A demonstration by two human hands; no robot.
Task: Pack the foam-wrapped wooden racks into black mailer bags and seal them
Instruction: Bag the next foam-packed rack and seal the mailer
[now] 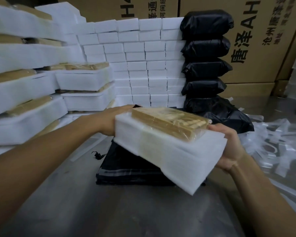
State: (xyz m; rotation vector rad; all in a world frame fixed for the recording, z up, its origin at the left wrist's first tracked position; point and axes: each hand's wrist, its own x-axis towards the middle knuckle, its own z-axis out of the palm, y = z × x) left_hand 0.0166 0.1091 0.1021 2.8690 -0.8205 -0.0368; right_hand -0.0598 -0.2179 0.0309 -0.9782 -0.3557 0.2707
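I hold one foam-wrapped wooden rack (pixel 169 151) tilted in the air over the table, its plastic-wrapped wood (pixel 169 123) showing on top of the white foam. My left hand (pixel 109 120) grips its far left end. My right hand (pixel 229 147) cups its right end from below, fingers curled round the edge. Under the rack lies a flat stack of black mailer bags (pixel 126 166). Several sealed black bags (pixel 205 48) are stacked at the back right.
More foam-wrapped racks (pixel 24 93) are piled high on the left. A wall of white foam blocks (pixel 143 65) stands behind, with cardboard boxes (pixel 256 40) beyond. Clear peel strips (pixel 280 151) litter the right side. The grey table (pixel 109 211) runs toward me.
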